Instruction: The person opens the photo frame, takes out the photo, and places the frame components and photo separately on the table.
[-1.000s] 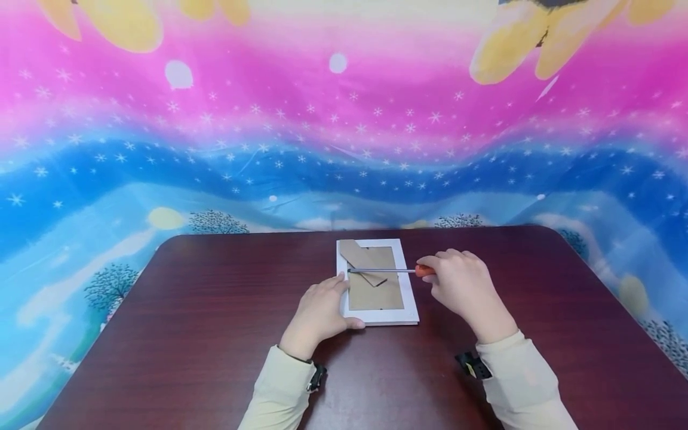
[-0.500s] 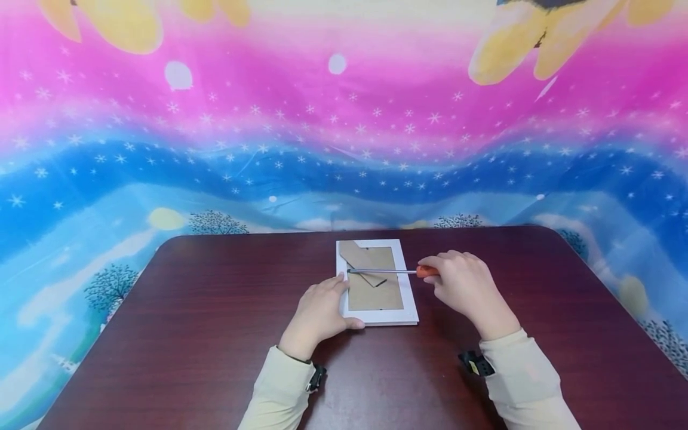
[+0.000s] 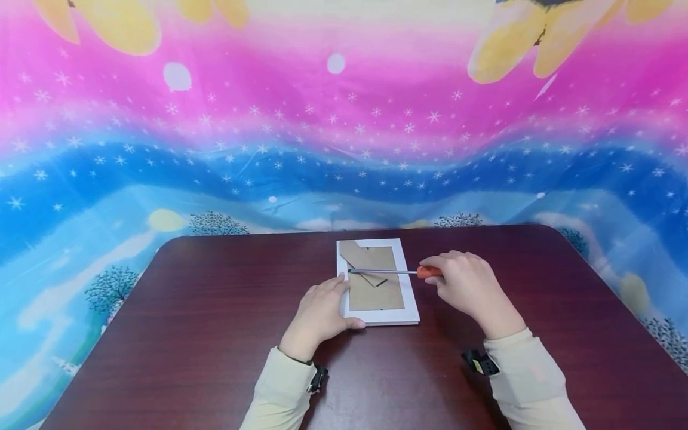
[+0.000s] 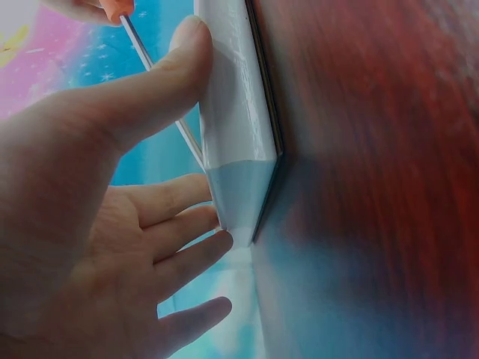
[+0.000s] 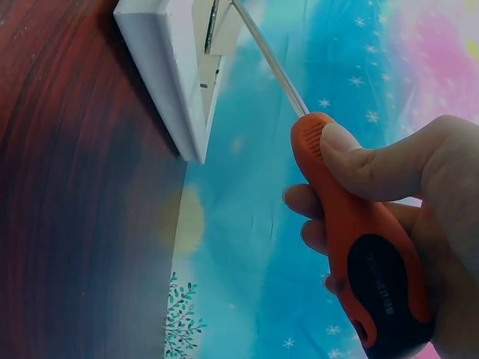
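Observation:
A white picture frame (image 3: 408,292) lies face down on the table, its brown backing board (image 3: 376,298) showing. A brown easel stand (image 3: 352,254) slants across the board from the upper left. My left hand (image 3: 321,307) rests at the frame's left side and near corner, fingers fairly straight and thumb against the near edge. With my right hand (image 3: 466,285) I grip the orange and black handle of a screwdriver (image 5: 337,202). Its metal shaft crosses low over the board, the tip at the inner left edge of the frame, where a small dark tab shows.
The dark red wooden table (image 3: 215,310) stretches out on both sides of the frame. Behind it hangs a pink and blue patterned cloth (image 3: 301,131). Black straps (image 3: 480,362) sit at both wrists, by the light sleeves.
My right hand and the screwdriver handle have shifted slightly to the right and turned a little. The screwdriver tip, the frame and my left hand stay in place.

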`<state>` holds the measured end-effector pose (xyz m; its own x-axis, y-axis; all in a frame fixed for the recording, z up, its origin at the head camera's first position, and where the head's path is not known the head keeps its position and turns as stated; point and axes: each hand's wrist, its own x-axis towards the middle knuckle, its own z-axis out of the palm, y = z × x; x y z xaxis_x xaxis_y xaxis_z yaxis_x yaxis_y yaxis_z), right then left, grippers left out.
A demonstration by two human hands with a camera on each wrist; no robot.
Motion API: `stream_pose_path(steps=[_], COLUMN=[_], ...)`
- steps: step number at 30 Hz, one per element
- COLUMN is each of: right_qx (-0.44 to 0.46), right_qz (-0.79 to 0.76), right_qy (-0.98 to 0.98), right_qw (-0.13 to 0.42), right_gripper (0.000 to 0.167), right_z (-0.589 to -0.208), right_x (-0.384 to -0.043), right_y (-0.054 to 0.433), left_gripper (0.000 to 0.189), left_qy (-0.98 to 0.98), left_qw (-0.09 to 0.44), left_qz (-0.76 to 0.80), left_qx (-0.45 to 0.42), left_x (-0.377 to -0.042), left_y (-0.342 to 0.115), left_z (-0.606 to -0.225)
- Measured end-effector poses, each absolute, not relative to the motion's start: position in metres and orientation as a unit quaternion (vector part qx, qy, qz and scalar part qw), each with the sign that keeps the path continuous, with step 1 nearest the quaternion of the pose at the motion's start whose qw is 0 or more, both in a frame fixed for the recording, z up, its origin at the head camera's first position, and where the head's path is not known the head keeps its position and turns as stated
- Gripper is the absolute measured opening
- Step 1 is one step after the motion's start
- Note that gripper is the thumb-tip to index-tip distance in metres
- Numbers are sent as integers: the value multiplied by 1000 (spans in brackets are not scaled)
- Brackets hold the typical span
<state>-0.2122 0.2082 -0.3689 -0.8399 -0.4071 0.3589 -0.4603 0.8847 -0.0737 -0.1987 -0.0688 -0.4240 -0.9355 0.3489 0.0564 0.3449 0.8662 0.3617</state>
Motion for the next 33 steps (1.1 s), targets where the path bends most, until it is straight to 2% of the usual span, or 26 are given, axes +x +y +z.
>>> stream_pose_path(steps=[23,33], right_qx=[181,179], right_qz=[92,94], right_qy=[-968,-966], right_qw=[150,162], right_gripper=[28,27], right_z=[-349,-349], right_x=[-206,-207], right_y=[230,234], left_gripper=[86,89], left_qy=[968,978], left_qw=[17,24], left_qz=[175,141], left_qx=[177,151], left_x=[-198,-195], left_y=[-71,-66], left_z=[-420,-421])
